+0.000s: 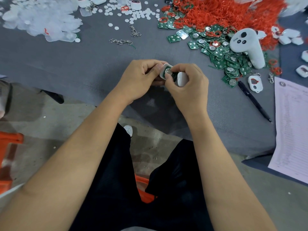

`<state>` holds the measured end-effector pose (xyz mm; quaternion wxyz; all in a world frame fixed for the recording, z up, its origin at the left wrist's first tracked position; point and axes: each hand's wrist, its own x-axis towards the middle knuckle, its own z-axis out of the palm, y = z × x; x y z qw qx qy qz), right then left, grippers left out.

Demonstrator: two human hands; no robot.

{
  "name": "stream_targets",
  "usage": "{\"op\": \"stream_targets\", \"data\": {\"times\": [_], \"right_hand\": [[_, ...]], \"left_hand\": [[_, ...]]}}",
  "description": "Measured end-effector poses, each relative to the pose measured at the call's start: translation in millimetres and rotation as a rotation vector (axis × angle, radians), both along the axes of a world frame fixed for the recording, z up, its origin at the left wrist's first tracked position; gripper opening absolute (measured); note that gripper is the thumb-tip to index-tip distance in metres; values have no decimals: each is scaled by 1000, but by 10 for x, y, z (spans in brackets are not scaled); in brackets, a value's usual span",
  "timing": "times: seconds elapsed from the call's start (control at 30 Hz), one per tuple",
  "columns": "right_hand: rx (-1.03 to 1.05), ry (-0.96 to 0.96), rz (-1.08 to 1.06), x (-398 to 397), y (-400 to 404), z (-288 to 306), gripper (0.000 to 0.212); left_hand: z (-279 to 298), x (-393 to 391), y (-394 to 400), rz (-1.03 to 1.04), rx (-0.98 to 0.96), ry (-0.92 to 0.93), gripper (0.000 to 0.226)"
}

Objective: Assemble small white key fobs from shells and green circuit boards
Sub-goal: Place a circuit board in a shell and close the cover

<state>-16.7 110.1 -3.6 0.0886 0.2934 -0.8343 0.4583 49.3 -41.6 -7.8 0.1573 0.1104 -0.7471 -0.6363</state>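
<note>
Both hands meet over the near edge of the grey table. My left hand (pixel 143 79) grips a small white shell (pixel 164 70) by its sides. A green circuit board (pixel 168 72) with a round metal disc lies in that shell, and the thumb and forefinger of my right hand (pixel 188 87) press on it. A second white shell half (pixel 182 79) is tucked against the palm of my right hand.
A heap of green circuit boards (pixel 221 54) and red rubber rings (pixel 225 12) fills the right. A white controller (pixel 246 45) lies on the boards. Clear plastic pieces (pixel 43 22), white discs (pixel 138 14), metal clasps (pixel 120 41), a black pen (pixel 253 100) and a paper sheet (pixel 293 127) surround the hands.
</note>
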Motion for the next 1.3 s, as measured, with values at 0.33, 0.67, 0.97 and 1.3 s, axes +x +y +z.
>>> {"op": "stream_targets", "data": {"times": [0.33,0.67,0.97,1.3], "right_hand": [[-5,-10,20,-4,10,9,14],[16,-27,35,-5,-2,2,14],[-474,-347,-98,-59,50,30,43],[-258,-216,-88,-136,46,-43,22]], "left_hand": [[-9,7,-12,4,4,8,21],[-11,5,-2,26,-4,-5,23],[1,-18,-50,36,197,13,24],[-51,-39,-89,3,235,49,22]]}}
